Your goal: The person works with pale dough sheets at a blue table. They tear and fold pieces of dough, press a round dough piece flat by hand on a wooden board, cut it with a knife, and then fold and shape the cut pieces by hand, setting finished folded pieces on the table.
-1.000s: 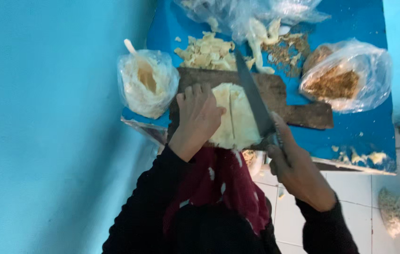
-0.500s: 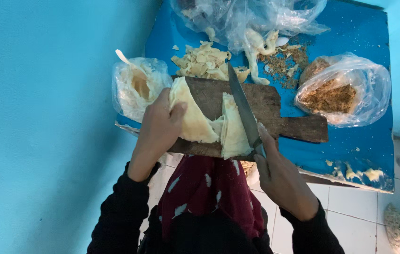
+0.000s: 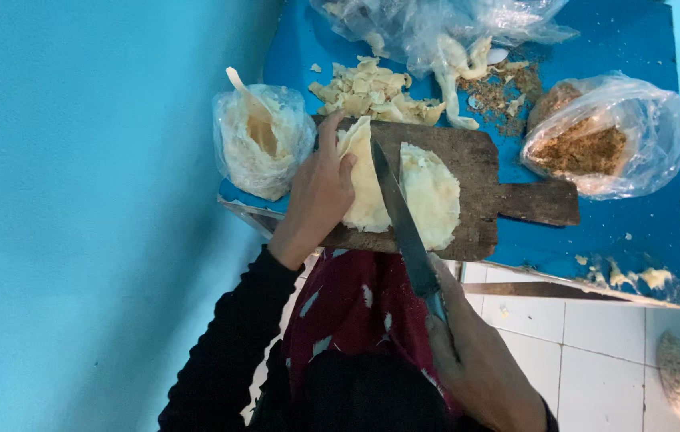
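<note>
**Inspector:** Head view, the only one. A dark, worn wooden cutting board with a handle lies on the blue table, its near side reaching the table's near edge. On it lies a pale yellow, flat round of dough-like sheet.

**Clerk:** The hands?

**Inspector:** The left hand lies on the left part of the sheet, fingers pressing it to the board, closed on nothing. The right hand, off the table's near edge, is clamped round the handle of a long dark-bladed knife. The blade lies across the sheet, dividing it into a left and a right portion.

**Clerk:** Progress?

**Inspector:** By my judgement, partway. A heap of cut pale yellow pieces sits just beyond the board's far edge, so some cutting is done. The sheet on the board is mostly whole, with one cut in hand.

**Clerk:** Surroundings?

**Inspector:** A clear plastic bag of pale shreds with a light-coloured spoon in it at the table's left edge; a clear bag of brown crumbs toward the right edge; crumpled clear plastic at the far edge. Scraps lie near the right near corner.
</note>
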